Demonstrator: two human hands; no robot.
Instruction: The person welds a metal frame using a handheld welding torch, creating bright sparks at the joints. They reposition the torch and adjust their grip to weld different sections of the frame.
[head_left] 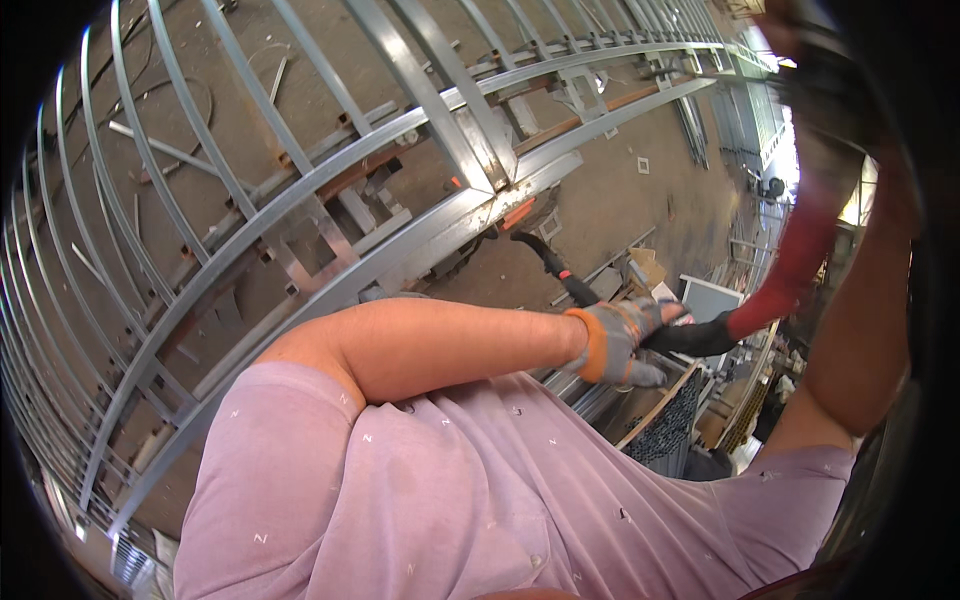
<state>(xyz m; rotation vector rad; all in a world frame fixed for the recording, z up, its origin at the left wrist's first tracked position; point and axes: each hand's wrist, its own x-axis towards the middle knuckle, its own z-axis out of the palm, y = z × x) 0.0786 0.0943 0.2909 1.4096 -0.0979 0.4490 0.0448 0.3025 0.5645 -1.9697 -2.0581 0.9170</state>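
My left arm crosses in front of my chest, and my left hand, in a grey work glove with an orange cuff, is closed round the handle of a welding torch. The torch's black curved neck points up and left, a little apart from the welded metal frame. From behind the hand runs a thick cable in a black and red sleeve, rising to the right. My right forearm is raised at the right rim. The right hand is lost in a dark, blurred patch at the upper right, so its fingers do not show.
The large frame of shiny metal bars spans the left and top, with a mitred corner nearest the torch. Offcuts and loose bars lie on the brown floor. To the right are a cardboard box, dark mesh-like material and assorted clutter.
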